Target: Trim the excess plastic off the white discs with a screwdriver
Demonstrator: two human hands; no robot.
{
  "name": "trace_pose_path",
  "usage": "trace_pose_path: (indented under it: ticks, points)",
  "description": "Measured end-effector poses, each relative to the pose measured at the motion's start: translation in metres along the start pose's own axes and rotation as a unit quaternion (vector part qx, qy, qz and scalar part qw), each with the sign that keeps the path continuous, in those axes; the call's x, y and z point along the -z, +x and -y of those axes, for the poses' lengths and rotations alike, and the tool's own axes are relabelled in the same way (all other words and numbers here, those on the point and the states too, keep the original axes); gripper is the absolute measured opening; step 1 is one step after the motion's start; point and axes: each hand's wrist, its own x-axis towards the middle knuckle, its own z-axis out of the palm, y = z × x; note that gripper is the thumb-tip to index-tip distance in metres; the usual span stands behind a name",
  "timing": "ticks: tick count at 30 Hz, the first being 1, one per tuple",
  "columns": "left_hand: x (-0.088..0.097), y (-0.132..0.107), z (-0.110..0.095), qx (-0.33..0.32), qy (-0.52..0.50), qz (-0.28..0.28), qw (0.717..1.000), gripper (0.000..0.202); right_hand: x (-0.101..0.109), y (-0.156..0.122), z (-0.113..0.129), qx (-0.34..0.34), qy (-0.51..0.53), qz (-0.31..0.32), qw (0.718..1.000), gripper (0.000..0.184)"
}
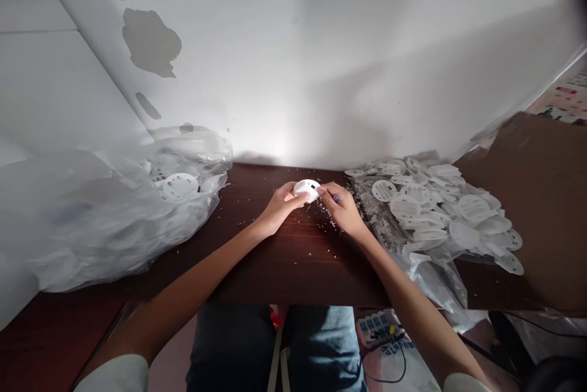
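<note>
My left hand point(278, 208) and my right hand point(342, 208) meet over a dark brown table point(284, 263), both closed on one white round plastic disc point(307, 188) held between them. My right hand also pinches a small dark purple-tipped tool point(336, 198) against the disc's edge. Small white shavings point(321, 230) lie scattered on the wood under and around my hands.
A pile of white slotted plastic discs point(435, 208) lies on clear plastic sheet at the right. A large clear plastic bag point(114, 214) with more discs sits at the left. A white wall point(321, 62) with peeled patches rises behind. A power strip point(378, 325) lies on the floor.
</note>
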Motion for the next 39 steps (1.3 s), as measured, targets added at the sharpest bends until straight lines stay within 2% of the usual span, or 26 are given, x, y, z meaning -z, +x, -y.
trace_pose_path:
  ticks: [3,5,8,12,16,22,29,39]
  points:
    - [0.001,0.001,0.000,-0.038,0.047,-0.002,0.998,0.048,0.000,-0.001,-0.001,0.000,-0.009,0.017,1.000,0.034]
    - [-0.002,0.000,0.000,-0.052,0.049,0.005,0.997,0.047,0.000,-0.003,0.000,-0.009,-0.020,0.005,1.000,0.030]
    - [-0.005,-0.001,0.001,-0.042,0.040,-0.014,0.998,0.045,0.000,-0.007,0.000,-0.003,-0.051,0.000,0.999,0.034]
    - [-0.008,-0.004,0.004,-0.018,0.032,-0.068,0.997,0.041,0.001,-0.009,0.001,0.062,-0.113,0.020,0.991,0.039]
    - [-0.009,-0.004,0.005,-0.016,0.021,-0.094,0.995,0.046,0.000,-0.009,0.000,0.077,-0.137,0.025,0.987,0.037]
    - [-0.008,-0.003,0.008,-0.030,0.027,-0.096,0.995,0.048,0.000,-0.010,-0.006,0.091,-0.179,0.026,0.979,0.031]
    - [-0.009,-0.004,0.010,-0.020,-0.001,-0.091,0.996,0.046,-0.001,-0.013,-0.011,0.098,-0.241,0.040,0.965,0.034]
    - [-0.012,-0.005,0.013,0.004,-0.034,-0.102,0.994,0.050,-0.002,-0.013,-0.011,0.105,-0.236,0.045,0.965,0.032]
